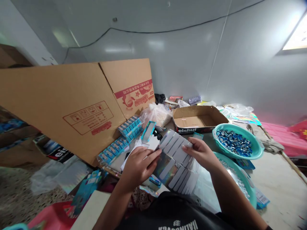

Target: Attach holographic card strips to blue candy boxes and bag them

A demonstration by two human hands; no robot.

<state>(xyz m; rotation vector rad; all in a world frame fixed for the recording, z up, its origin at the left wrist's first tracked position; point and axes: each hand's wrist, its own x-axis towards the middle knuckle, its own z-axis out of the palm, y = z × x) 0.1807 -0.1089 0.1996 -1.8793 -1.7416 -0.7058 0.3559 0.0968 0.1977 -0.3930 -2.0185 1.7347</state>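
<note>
Both hands grip a fanned stack of silvery cards [178, 148] with pale rounded strips on them, held tilted above my lap. My left hand [141, 164] has its fingers closed on the stack's left edge. At the upper right edge, my right hand [202, 153] pinches the cards between thumb and fingers. Just beyond the stack lies an open blue box [148, 131] with a pale inside. Small blue boxes [130, 129] stand in rows to the left. The undersides of the cards and some fingertips are hidden.
A teal basin of blue glossy pieces [235, 142] stands at right, above another teal basin with clear pieces [236, 175]. Behind are a shallow cardboard tray [199, 118] and a plastic bag [157, 115]. A large carton [79, 105] rises at left; a pink stool [52, 217] is below.
</note>
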